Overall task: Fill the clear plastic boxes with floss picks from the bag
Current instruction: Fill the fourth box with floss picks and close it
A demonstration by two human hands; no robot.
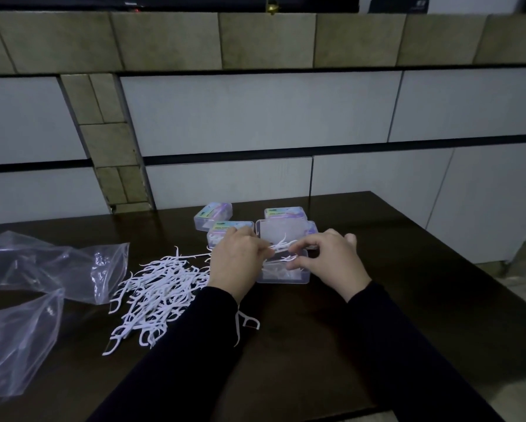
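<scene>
Right now, you are holding a small bunch of white floss picks [281, 246] over the open clear box [283, 277] in front of you. Your left hand [236, 263] is curling its fingers round one end of the bunch. Your right hand [328, 257] is pinching the other end with bent fingers and thumb. The bunch is hanging just above the box, between your two hands. A few picks are already lying inside the box. Its clear lid [281, 231] is standing up at the back.

Just to the left of the box, a big pile of floss picks [158, 296] is lying loose on the dark table [377, 300]. Your left sleeve [176, 345] is lying over part of the pile. One pick [246, 325] is lying alone near your left sleeve.

Behind the open box, three more clear boxes are sitting close together with their lids shut: one at the back left [213, 214], one at the back right [283, 213], and one just behind your left hand [228, 228].

Far to the left, a clear plastic bag [51, 263] is lying crumpled on the table. A second clear bag [15, 342] is lying nearer to you, at the left edge.
</scene>
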